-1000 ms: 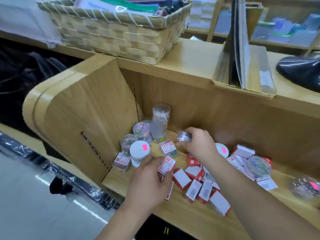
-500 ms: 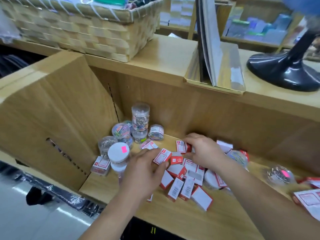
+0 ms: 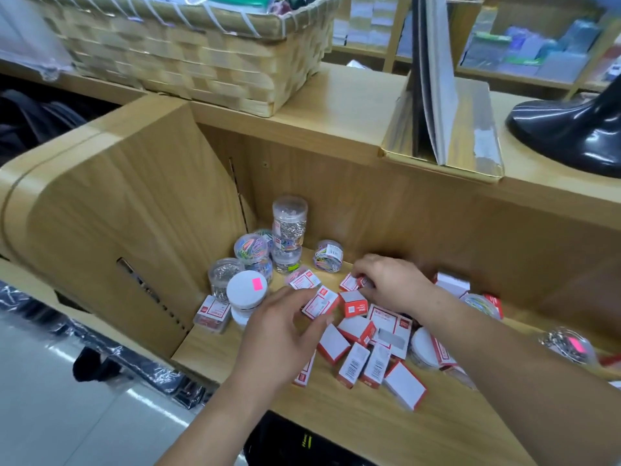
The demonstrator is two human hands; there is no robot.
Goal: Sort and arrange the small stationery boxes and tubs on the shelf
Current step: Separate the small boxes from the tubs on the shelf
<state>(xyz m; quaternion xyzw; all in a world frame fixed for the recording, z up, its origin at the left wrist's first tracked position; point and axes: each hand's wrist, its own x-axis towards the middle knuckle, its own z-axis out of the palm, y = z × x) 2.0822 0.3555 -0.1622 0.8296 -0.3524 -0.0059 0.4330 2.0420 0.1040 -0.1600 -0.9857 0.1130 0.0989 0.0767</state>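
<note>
Red-and-white boxes point(image 3: 356, 327), pink sticker point(image 3: 256, 283) on white lid point(image 3: 247, 289)

On the light wooden shelf point(image 3: 369, 428), the left hand point(image 3: 279, 338) pinches a small red-and-white cardboard box point(image 3: 321, 301). The right hand point(image 3: 395, 284) grips a second red-and-white box point(image 3: 351, 282). Loose matching boxes point(image 3: 356, 363) lie scattered mid-shelf, and clear round plastic tubs of clips point(image 3: 289, 223) cluster in the back left corner.

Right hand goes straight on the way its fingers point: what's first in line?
Probably the flat red-and-white box lying just left of it. The right hand itself pinches a smaller box. Depth is unclear.
</note>
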